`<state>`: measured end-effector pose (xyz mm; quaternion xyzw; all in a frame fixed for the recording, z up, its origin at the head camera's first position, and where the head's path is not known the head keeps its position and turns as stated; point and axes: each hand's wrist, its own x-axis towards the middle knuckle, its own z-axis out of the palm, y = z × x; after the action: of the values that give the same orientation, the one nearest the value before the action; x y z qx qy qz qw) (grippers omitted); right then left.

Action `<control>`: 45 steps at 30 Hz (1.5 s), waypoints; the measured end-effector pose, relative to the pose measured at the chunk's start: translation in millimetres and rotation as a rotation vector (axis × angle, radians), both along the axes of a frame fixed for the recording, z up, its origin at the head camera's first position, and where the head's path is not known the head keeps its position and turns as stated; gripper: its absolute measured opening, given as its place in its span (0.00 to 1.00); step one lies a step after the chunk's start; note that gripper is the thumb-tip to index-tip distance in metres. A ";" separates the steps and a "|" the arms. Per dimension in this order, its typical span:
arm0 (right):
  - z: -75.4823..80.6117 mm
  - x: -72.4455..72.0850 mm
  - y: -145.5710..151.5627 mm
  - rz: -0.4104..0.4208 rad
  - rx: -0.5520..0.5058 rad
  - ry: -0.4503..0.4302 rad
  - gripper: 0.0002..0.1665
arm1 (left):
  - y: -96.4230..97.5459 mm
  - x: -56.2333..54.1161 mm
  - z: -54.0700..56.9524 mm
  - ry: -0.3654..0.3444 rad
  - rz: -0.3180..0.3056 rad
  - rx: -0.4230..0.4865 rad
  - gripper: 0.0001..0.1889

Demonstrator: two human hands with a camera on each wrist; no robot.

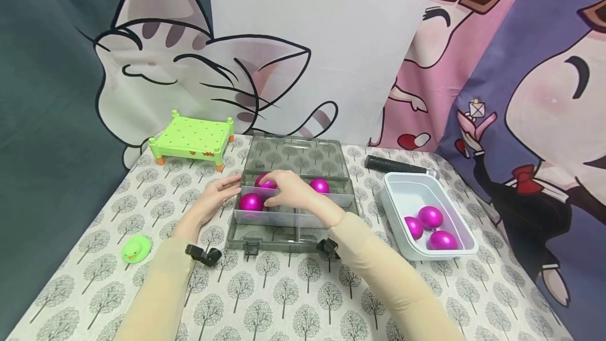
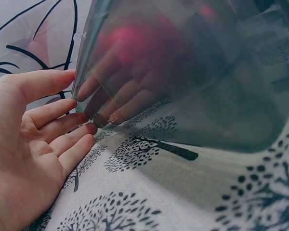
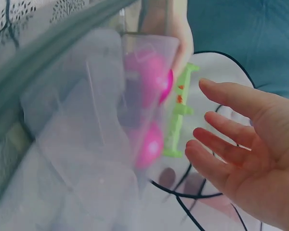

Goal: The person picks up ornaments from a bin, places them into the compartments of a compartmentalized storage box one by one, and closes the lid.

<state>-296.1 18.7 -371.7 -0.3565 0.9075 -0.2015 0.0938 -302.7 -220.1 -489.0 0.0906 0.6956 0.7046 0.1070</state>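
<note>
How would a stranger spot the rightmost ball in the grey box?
A grey box stands on the tree-print tablecloth, its lid open. Look in its back row, beside the right hand. That magenta ball is the only one visible in the box's right half; two others lie left.

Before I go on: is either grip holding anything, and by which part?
Nothing is held. The right grip is empty, open over the case; the left grip only touches the case's side wall.

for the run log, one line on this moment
left hand: touches left wall of case; right hand: over case, holds nothing; case: lid open, three magenta balls visible; tub: three magenta balls
</note>
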 end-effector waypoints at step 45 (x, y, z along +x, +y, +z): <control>18.2 -21.8 324.2 -0.380 0.195 0.042 0.28 | -0.9 1.0 0.3 0.006 0.007 -0.016 0.34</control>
<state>-317.9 342.9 -353.5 -0.1723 0.9753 -0.1194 0.0693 -301.6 -220.9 -488.7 0.0898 0.7017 0.6992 0.1031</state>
